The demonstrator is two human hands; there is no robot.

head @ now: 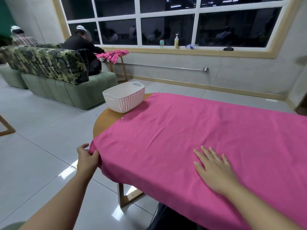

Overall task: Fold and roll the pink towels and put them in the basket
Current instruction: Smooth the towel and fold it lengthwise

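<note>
A large pink towel (pixel 191 138) lies spread flat over a round wooden table (pixel 103 121), hanging past its near edge. My left hand (pixel 87 156) pinches the towel's near left corner at the table's edge. My right hand (pixel 214 168) rests flat on the cloth with its fingers spread, holding nothing. A white perforated plastic basket (pixel 124 99) stands on the far left part of the table, touching the towel's edge; its inside looks empty.
A green sofa with a camouflage cover (pixel 49 72) stands to the left, with two people sitting beyond it. Another person's pink towels (pixel 113 54) lie on a small table by the window. Bottles (pixel 176 41) stand on the sill. Grey tiled floor surrounds my table.
</note>
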